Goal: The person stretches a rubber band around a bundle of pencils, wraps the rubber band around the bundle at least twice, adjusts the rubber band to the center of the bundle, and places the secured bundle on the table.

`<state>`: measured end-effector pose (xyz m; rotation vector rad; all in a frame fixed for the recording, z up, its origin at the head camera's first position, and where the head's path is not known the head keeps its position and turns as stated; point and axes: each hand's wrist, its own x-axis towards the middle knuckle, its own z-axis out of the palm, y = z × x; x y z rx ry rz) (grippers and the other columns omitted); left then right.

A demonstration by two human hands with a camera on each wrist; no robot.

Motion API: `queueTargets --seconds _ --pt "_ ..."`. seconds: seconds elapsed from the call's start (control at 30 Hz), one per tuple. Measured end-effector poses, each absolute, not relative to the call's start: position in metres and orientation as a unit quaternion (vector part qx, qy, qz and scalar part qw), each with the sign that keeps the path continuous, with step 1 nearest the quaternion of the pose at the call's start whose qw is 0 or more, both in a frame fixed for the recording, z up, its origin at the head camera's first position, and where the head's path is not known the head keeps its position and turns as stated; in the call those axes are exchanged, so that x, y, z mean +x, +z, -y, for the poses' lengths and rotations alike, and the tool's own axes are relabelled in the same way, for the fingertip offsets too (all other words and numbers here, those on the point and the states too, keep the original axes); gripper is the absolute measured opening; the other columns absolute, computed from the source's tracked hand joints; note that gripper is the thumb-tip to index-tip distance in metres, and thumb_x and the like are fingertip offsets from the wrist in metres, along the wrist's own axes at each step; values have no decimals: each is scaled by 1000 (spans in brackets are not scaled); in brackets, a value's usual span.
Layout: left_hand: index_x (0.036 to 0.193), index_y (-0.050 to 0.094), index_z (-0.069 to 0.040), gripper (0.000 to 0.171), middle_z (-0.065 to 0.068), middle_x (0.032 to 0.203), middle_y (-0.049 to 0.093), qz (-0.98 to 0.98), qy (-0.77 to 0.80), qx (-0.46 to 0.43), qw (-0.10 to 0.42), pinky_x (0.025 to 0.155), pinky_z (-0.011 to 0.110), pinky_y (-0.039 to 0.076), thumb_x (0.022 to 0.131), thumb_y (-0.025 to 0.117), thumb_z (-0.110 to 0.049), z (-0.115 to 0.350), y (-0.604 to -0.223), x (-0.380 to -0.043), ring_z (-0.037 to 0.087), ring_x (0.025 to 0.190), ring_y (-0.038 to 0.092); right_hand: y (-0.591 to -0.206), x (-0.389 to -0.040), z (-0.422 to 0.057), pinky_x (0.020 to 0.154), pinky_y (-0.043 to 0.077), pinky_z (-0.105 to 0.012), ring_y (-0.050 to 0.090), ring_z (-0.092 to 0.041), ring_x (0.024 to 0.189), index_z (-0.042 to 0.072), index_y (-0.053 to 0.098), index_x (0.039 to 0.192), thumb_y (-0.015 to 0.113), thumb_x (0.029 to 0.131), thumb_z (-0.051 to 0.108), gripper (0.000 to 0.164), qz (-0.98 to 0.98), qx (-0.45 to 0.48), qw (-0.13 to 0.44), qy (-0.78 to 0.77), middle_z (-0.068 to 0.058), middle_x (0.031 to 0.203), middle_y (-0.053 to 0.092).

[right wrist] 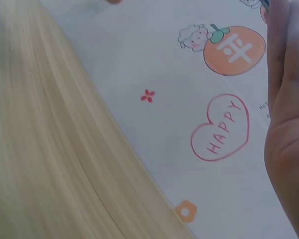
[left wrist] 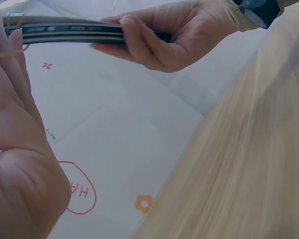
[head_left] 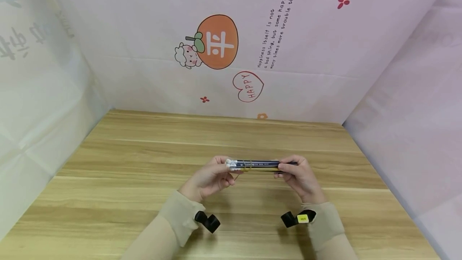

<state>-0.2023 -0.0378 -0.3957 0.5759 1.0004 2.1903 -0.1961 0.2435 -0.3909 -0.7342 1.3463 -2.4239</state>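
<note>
A bundle of dark blue pencils (head_left: 261,164) is held level above the table, white ends to the left. Around it near those ends runs a yellowish rubber band (head_left: 247,166), with a strand stretching down to the fingers of my left hand (head_left: 212,177). That hand pinches the white-ended side. At the other end, my right hand (head_left: 300,179) grips the pencils between thumb and fingers, covering their tips. In the left wrist view, part of the rubber band (left wrist: 7,55) crosses the left fingers. The right wrist view catches only the edge of my right hand (right wrist: 291,124).
Beneath both hands lies a wood-grain table (head_left: 151,163). A white printed cloth (head_left: 151,63) rises behind its far edge, and pale cloth walls (head_left: 408,111) stand at the left and right sides.
</note>
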Motion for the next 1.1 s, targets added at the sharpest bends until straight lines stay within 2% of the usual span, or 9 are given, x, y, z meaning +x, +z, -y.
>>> queueTargets --seconds 0.1,0.27,0.47,0.57,0.67,0.8,0.97,1.1 --pt "91 76 -16 37 0 80 75 -414 825 205 326 50 9 50 90 46 6 40 -393 -203 2 55 66 -392 -198 -252 71 61 -24 74 -16 78 9 79 98 44 93 -19 45 -481 -278 151 -818 -14 108 74" --pt "91 76 -19 32 2 89 75 -460 799 174 345 47 10 48 92 52 2 42 -392 -204 8 62 71 -396 -204 -262 72 61 -25 74 -17 79 9 79 99 46 91 -22 47 -489 -311 174 -796 -15 111 74" --pt "110 69 -13 21 7 108 74 -467 779 200 367 55 17 56 94 60 -4 46 -395 -207 20 77 75 -397 -205 -266 70 61 -25 74 -16 78 9 79 99 46 88 -25 49 -511 -325 181 -775 -13 109 74" --pt "121 62 -9 30 18 124 67 -461 767 217 389 59 18 58 92 69 -10 48 -397 -209 24 84 75 -396 -204 -267 67 61 -23 74 -15 77 9 79 99 48 88 -25 47 -527 -330 177 -763 -12 108 75" --pt "133 52 -1 55 25 137 58 -455 751 239 414 60 17 58 87 77 -19 48 -399 -211 26 88 75 -395 -204 -266 65 60 -22 74 -14 76 8 79 99 50 87 -24 45 -537 -337 176 -753 -12 107 75" --pt "146 32 7 81 20 134 60 -450 722 279 445 61 20 59 86 78 -24 51 -400 -212 27 91 74 -393 -202 -265 61 60 -21 73 -13 72 7 79 99 54 85 -24 42 -551 -341 180 -740 -12 105 75" --pt "152 19 2 89 9 124 65 -435 675 320 503 61 26 61 89 74 -26 54 -399 -214 27 93 74 -389 -200 -264 55 59 -23 71 -11 66 7 80 97 56 83 -25 43 -579 -345 183 -716 -14 104 75" --pt "155 15 -3 83 11 127 63 -437 651 333 524 62 30 62 94 68 -20 55 -397 -214 28 91 74 -386 -199 -263 54 59 -25 70 -9 63 9 80 95 61 84 -21 37 -618 -324 185 -692 -11 101 76"
